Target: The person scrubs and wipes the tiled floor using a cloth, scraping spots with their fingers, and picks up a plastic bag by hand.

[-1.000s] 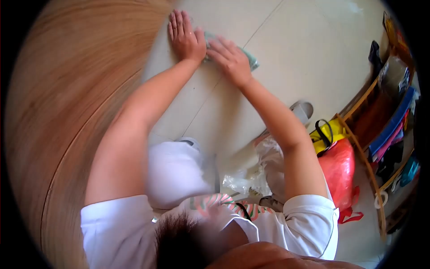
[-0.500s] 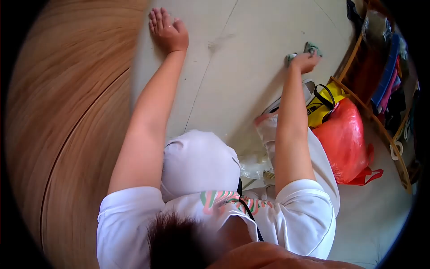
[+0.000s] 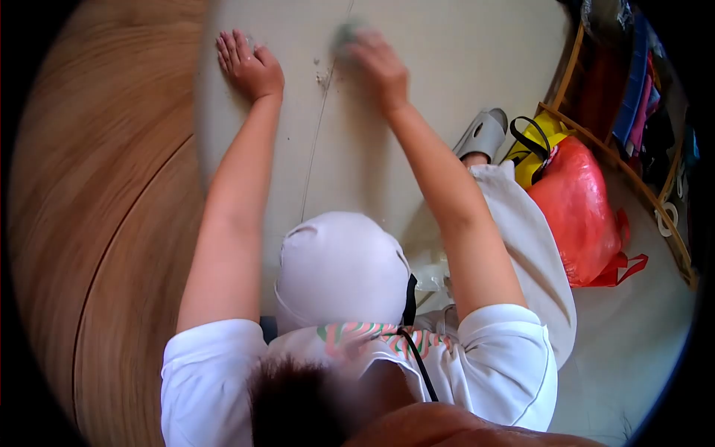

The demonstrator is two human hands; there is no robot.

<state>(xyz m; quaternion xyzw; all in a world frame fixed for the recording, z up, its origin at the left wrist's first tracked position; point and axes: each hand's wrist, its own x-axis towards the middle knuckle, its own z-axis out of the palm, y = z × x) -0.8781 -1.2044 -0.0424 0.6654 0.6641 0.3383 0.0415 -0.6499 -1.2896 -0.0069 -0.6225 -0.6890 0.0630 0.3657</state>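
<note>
My left hand lies flat on the pale tiled floor, fingers stretched out, close to the wooden panel. A small clear or wet-looking spot shows beside its fingertips. My right hand is closed around a greenish cloth and holds it against the floor, to the right of my left hand. Motion blurs the cloth and the fingers. Between the two hands, small dark and pale crumbs lie at a tile seam.
A wood-grain panel borders the floor on the left. On the right are a red plastic bag, a yellow bag with black handles, and a wooden rack with clothes. My foot wears a grey slipper.
My right hand has swept the cloth from the right across the floor towards my left hand. The left hand stays flat on the floor, and the view has shifted a little.
</note>
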